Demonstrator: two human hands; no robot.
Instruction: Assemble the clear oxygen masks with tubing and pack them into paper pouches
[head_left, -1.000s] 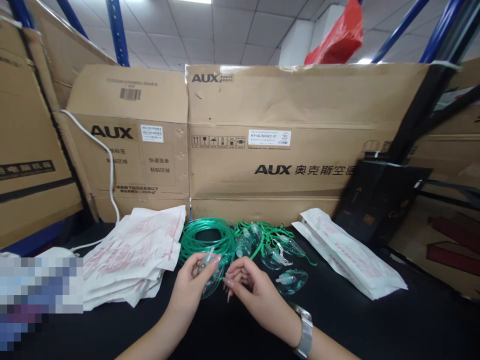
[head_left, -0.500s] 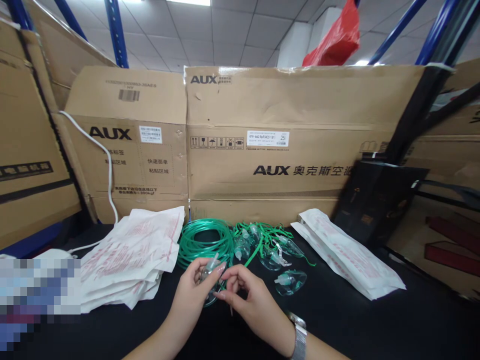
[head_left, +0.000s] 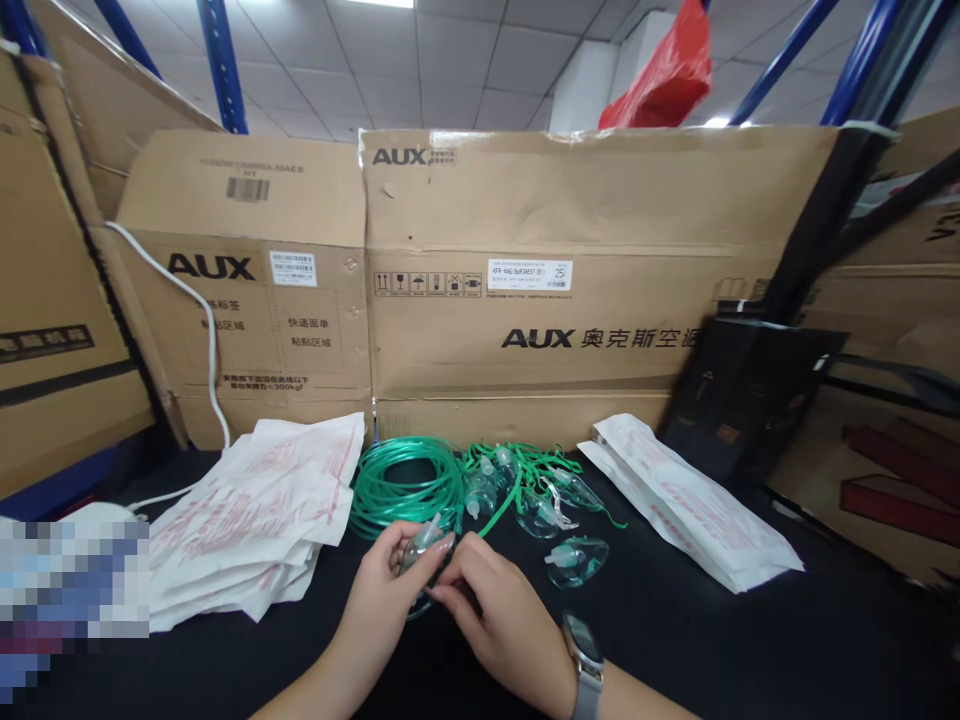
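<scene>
My left hand [head_left: 377,588] is closed around a clear oxygen mask [head_left: 426,540], its connector pointing up between thumb and fingers. Against the mask's right edge, my right hand [head_left: 501,606] pinches with thumb and fingertips; what lies between them is hidden. A coil of green tubing [head_left: 409,490] rests just behind my hands. To its right is a pile of clear masks [head_left: 536,513] with green elastic straps [head_left: 517,470]. One loose mask [head_left: 577,562] lies apart, nearer to me and right of my right hand.
White paper pouches with red print [head_left: 247,520] are stacked at left, and another white pouch [head_left: 697,510] lies at right. Large cardboard boxes [head_left: 600,220] wall off the back. A black box [head_left: 750,400] stands at back right; a white cable [head_left: 214,350] hangs at left.
My right hand has rolled over, bringing the watch face into view, and its fingers have drawn in closer against the mask. My left hand keeps its hold on the mask.
</scene>
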